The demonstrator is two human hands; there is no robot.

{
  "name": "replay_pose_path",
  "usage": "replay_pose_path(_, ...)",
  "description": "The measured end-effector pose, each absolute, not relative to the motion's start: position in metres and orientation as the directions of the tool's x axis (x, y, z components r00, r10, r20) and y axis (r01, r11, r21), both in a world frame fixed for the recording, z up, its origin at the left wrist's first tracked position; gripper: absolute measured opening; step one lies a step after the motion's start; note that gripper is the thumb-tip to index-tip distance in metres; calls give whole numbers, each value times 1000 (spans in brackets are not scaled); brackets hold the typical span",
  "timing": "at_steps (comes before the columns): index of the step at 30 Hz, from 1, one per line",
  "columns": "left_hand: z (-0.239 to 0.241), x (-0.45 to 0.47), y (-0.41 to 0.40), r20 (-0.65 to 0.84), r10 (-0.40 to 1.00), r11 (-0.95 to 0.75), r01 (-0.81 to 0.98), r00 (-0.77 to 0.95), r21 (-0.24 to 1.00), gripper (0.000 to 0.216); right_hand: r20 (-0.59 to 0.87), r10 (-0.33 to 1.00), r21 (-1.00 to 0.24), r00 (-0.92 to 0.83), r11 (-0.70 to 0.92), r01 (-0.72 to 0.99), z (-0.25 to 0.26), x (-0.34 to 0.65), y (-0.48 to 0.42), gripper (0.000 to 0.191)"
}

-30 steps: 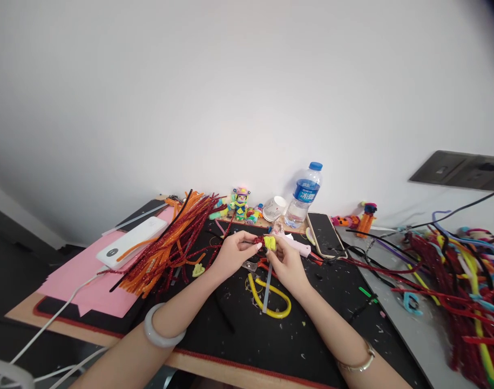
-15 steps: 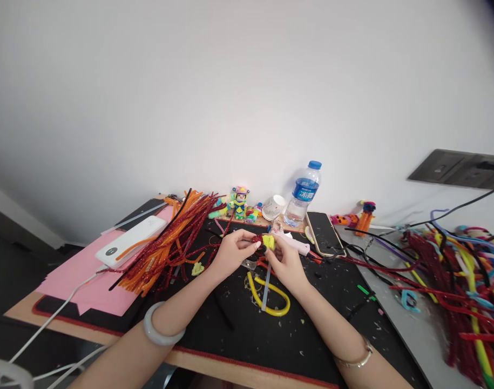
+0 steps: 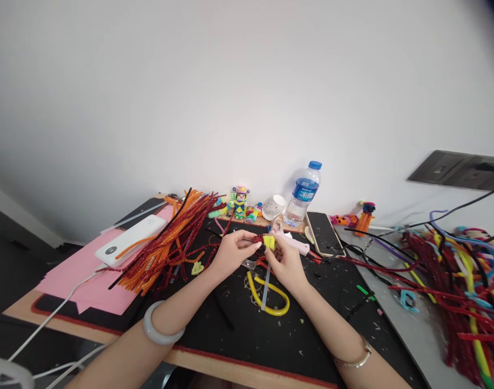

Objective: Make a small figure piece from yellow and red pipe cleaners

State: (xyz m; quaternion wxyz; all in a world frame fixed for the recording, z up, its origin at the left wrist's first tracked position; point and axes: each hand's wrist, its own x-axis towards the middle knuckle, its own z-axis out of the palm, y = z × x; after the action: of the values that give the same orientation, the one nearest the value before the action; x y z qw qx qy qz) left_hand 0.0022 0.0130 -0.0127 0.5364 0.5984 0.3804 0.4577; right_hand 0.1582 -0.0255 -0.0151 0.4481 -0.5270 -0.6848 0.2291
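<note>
Between both hands, above the black mat (image 3: 266,346), is a small pipe-cleaner figure (image 3: 269,242) with a yellow coiled part and a dark red part. My left hand (image 3: 235,253) pinches its dark red end between thumb and fingers. My right hand (image 3: 286,262) closes round the yellow end; the fingertips partly hide the piece. Just below the hands, a yellow-handled tool (image 3: 285,305) lies on the mat with a thin pale strip (image 3: 266,289) across it. A pink-handled tool (image 3: 297,244) lies behind my right hand.
Orange and dark red pipe cleaners (image 3: 161,243) lie over pink paper (image 3: 96,286) beside a white power bank (image 3: 129,240). At the back stand a doll (image 3: 239,202), a paper cup (image 3: 273,207) and a water bottle (image 3: 303,194). A phone (image 3: 324,232) and more pipe cleaners (image 3: 445,292) lie right.
Both hands stay in nearly the same place, still gripping the pipe-cleaner figure. Its yellow part appears slightly turned; everything else looks the same.
</note>
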Motion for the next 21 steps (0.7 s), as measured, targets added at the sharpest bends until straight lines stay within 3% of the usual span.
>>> replay_pose_path(21,-11,6,8,167,953,-168,-18,251,986,23,429,903,-732,9,342,590,-13,154,-28,19)
